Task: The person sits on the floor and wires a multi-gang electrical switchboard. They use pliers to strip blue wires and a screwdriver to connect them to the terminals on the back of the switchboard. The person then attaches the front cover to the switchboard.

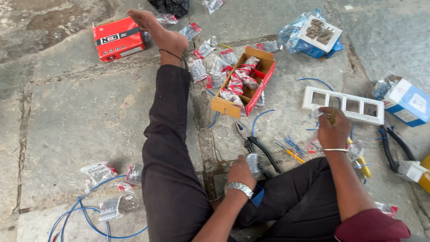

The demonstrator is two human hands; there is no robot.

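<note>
Low in the middle of the frame, the person's left hand (240, 172), a metal watch on its wrist, is closed around a small clear plastic packet (254, 163) holding a pale part, just above the lap of the dark trousers (172, 179). To the right of centre, the right hand (332, 130), a thin metal bangle at its wrist, is curled shut on a slim yellowish tool or piece (333, 116) whose tip pokes up between the fingers; what exactly it is cannot be told. That hand sits just below the long white plastic switch plate frame with four square openings (344, 96), which lies flat on the grey stone floor (67, 116) at the right of the frame. Between the two hands lie black-handled pliers (257, 145) and a yellow-handled screwdriver (291, 154), among short blue wire offcuts (293, 144). Above the centre, an open red-and-brown cardboard box (246, 83) is filled with small bagged parts, and more such bags lie scattered around it. A closed red box (118, 39) sits at the upper left, beside the bare foot (159, 29) of the outstretched leg. At the top right, a white socket module (319, 32) rests on blue wrapping; a blue-and-white carton (406, 101) lies at the right edge. A loop of blue wire (85, 215) and more bags lie at the lower left.
</note>
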